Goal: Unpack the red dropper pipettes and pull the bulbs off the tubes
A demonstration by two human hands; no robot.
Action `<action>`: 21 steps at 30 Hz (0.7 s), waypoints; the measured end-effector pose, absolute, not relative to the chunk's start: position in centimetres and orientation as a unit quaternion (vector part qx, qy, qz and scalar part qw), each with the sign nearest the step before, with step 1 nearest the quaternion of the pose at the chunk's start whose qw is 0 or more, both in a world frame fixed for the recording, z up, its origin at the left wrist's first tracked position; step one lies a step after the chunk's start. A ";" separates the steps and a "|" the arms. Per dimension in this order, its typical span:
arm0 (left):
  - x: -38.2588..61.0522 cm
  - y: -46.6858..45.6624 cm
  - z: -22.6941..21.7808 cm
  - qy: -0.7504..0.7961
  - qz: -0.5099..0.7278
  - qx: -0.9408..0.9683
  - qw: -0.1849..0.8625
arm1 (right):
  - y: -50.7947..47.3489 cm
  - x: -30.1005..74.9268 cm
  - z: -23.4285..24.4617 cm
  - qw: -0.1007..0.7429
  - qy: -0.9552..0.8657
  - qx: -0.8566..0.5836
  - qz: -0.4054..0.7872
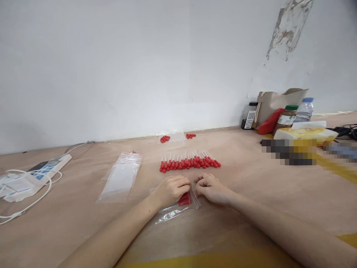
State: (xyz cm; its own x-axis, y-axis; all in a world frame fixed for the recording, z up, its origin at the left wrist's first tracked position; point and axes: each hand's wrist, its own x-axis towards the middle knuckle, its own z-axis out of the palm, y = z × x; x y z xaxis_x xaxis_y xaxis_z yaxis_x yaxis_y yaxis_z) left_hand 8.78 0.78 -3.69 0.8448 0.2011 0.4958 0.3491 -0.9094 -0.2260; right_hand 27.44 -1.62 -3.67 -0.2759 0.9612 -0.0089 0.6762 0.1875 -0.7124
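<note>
My left hand (pixel 175 189) is closed on a clear zip bag (pixel 171 215) lying flat on the table. Red dropper bulbs (pixel 184 199) show through the plastic just under its fingers. Curled inward, my right hand (pixel 211 189) is beside the bag's zip edge (pixel 195 200), thumb and fingers drawn together; what they pinch is too small to make out. Beyond both hands lies a row of droppers (pixel 189 162), clear stems pointing to the wall and red bulbs toward me. A stack of flat zip bags (pixel 121 176) rests to the left.
By the wall lie more red-bulbed pieces (pixel 165 139) on clear plastic. A power strip (pixel 41 176) with white cables occupies the left side. At right stand a grey bag (pixel 275 106), a jar (pixel 287 117), a water bottle (pixel 305 109) and a tissue pack (pixel 306 134).
</note>
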 end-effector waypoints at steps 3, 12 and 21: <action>8.8 0.8 -3.6 -0.147 -0.246 -0.946 0.154 | -1.4 27.6 -3.9 0.245 -0.751 -0.531 0.307; 8.7 0.6 -3.7 -0.181 -0.236 -0.946 0.132 | -1.9 27.1 -3.7 0.215 -0.751 -0.564 0.268; 8.2 0.6 -3.4 -0.208 -0.221 -0.951 0.058 | -1.4 27.9 -4.7 0.344 -0.802 -0.435 0.222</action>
State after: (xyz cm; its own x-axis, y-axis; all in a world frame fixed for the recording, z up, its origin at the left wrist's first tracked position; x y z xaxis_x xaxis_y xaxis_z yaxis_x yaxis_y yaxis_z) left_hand 8.22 0.63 -3.45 0.8164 0.3698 0.4436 0.4208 -0.9070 -0.0185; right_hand 27.86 -1.40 -4.74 -0.3856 0.8504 0.3581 0.5446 0.5230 -0.6557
